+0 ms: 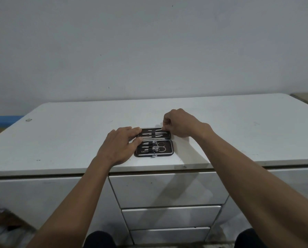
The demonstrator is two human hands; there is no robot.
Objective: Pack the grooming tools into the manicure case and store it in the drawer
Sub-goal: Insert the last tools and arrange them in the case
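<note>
One manicure case (154, 142) lies open flat on the white table (230, 133), near the front edge, about mid-width. Two halves: far half holds about three long metal tools (155, 133) under a black strap; near half holds one pair of scissors (161, 147) with two ring handles plus a few smaller tools, exact count unclear. Left hand (120, 145) rests flat on the case's left edge, fingers (134, 131) spread open, gripping nothing. Right hand (179, 123) sits at the far right corner of the case, fingers (165, 122) curled closed, pinching the end of a thin metal tool. Three drawers (167, 189) stacked below the table front, all closed. One small scrap (28, 120) near the table's far left corner.
</note>
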